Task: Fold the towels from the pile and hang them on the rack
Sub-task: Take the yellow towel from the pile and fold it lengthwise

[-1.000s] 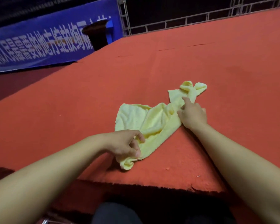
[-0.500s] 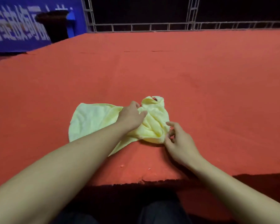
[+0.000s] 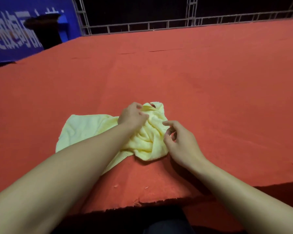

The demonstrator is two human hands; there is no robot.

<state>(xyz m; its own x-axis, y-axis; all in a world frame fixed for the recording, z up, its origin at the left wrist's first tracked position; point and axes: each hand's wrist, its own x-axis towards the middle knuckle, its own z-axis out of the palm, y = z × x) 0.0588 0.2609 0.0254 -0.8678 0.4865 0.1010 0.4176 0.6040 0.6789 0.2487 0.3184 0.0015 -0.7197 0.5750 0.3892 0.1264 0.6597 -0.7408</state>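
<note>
The left hand [image 3: 133,116] rests on the bunched middle of the towel [image 3: 91,127], fingers bent into the folds, gripping the cloth. The right hand [image 3: 179,141] hovers at the towel's right edge, fingers loosely curled, holding nothing. The towel is pale yellow terry, soft and creased, flat to the left and crumpled between the hands. It lies near the front edge of the table [image 3: 210,90], covered in rough red felt.

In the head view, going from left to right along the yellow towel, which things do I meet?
Flat part of the yellow towel → left hand → bunched part of the towel → right hand.
</note>
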